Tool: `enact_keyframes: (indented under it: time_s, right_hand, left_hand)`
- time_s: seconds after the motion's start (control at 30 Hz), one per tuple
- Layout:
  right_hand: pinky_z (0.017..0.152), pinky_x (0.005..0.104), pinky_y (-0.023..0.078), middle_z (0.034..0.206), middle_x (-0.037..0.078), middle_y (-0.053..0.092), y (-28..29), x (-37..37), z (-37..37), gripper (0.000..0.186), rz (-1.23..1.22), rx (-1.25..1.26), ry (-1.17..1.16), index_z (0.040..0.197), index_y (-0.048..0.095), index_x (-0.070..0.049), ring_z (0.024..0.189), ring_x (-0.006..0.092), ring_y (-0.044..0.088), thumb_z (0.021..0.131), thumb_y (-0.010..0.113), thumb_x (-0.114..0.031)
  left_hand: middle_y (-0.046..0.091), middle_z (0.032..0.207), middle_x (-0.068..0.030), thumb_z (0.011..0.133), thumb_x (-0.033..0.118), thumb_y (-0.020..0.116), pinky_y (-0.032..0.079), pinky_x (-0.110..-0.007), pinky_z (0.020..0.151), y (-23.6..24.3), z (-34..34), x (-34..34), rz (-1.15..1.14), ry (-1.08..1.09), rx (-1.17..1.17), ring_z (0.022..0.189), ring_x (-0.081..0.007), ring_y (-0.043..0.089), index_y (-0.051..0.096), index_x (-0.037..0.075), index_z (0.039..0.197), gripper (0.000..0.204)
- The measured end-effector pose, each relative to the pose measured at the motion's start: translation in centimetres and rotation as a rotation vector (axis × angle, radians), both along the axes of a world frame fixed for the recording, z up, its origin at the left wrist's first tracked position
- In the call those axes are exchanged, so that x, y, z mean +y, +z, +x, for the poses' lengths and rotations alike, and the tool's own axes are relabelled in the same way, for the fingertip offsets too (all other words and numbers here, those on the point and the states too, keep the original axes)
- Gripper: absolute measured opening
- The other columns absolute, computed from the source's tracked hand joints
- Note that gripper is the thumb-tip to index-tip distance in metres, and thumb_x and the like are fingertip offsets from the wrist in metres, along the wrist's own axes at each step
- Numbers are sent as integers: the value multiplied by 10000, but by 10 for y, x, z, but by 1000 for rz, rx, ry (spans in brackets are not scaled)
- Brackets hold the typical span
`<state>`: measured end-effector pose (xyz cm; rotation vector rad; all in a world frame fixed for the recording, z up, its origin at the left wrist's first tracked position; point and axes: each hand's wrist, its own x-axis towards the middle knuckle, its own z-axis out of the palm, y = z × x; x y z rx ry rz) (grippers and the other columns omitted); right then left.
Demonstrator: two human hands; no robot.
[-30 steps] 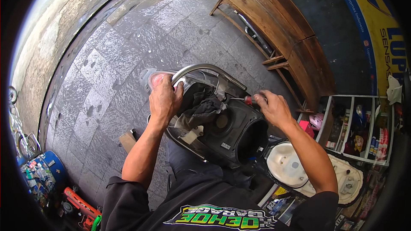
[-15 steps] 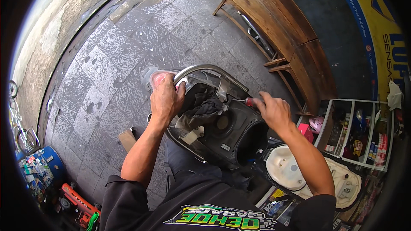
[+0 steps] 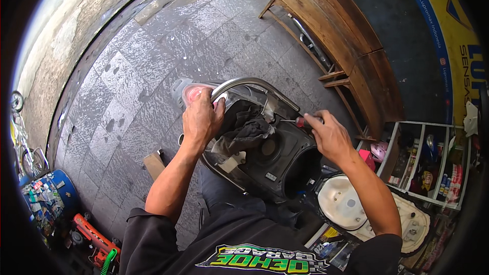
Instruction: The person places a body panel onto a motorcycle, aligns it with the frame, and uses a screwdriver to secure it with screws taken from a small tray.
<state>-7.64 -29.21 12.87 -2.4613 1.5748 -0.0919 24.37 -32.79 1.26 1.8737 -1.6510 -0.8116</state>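
A scooter's rear body (image 3: 285,145) lies in front of me, its storage compartment exposed. My left hand (image 3: 201,123) is closed around the end of a metal grab rail (image 3: 260,82), beside the red and clear tail light (image 3: 192,93). My right hand (image 3: 332,136) grips the red handle of a screwdriver (image 3: 300,121). Its shaft points left toward a light-coloured bracket (image 3: 269,111) under the rail; whether the tip sits in a screw, I cannot tell. A dark crumpled cloth (image 3: 247,130) lies on the body between my hands.
The opened seat (image 3: 342,201), pale underside up, is at the right under my right forearm. Beyond it stands a metal rack (image 3: 418,160) of bottles and boxes. A wooden bench (image 3: 331,15) is at far right. A blue drum (image 3: 63,188) and red jack (image 3: 94,237) sit lower left.
The whole view has shifted slightly. The fingers of my right hand have curled a little differently about the screwdriver handle. My left hand keeps its place on the rail.
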Motion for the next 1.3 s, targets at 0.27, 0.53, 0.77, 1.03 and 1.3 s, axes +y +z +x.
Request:
enact_keyframes:
  time_s: [0.27,0.53,0.77,1.03,1.3]
  right_hand:
    - [748,509,535,985,221,681,6,1,5,414,147,109,-218,1278,617,-82,824,447,663,913,685,-265]
    - [744,527,534,929,227,700,-3,-1,-2,264,280,116,-425,1195,661,-123,842,462,673,965,610,-242]
    - [812,526,519,910,273,697,2,-6,6,390,273,172,-387,1270,611,-50,903,471,666,980,581,-310]
    - [821,522,525,1097,266,661,4,-7,9,379,265,238,-238,1291,619,-96,939,474,663,955,612,-272]
    - [771,496,553,1024,210,670,2,2,15,288,50,191,13,1173,659,-48,814,464,672,914,669,-174]
  left_hand:
    - [691,922,-226,907,295,656,524,-522,746,-3,-1,3,-27,10,15,825,-428,685,623,43,1092,315]
    - [693,940,-224,898,288,666,528,-522,737,-5,2,2,-32,20,51,834,-438,680,623,35,1086,318]
    - [692,952,-233,903,306,660,527,-525,744,-4,2,2,-34,29,28,839,-446,678,619,33,1084,330]
    - [695,952,-239,905,310,654,522,-528,764,-1,4,3,20,18,45,854,-450,678,622,26,1082,336]
    - [703,886,-216,899,322,661,523,-527,742,-1,3,4,-36,51,32,830,-437,684,634,46,1080,332]
